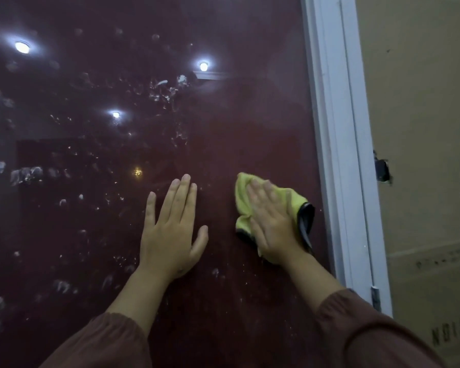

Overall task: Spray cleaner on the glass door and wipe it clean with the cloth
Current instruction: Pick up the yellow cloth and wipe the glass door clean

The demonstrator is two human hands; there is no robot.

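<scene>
Your right hand (272, 224) is pressing the crumpled yellow microfibre cloth (243, 203) flat-fingered on the smeared dark-red glass door (223, 128) (spotty at left); your left hand (170, 232) is resting open beside it.

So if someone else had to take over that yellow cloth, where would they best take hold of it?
Probably at the bunched dark-edged corner of the yellow cloth, coming from the right by the white frame. The right hand lies flat over its middle, pressing it to the glass door, so only its edges stick out free.
</scene>
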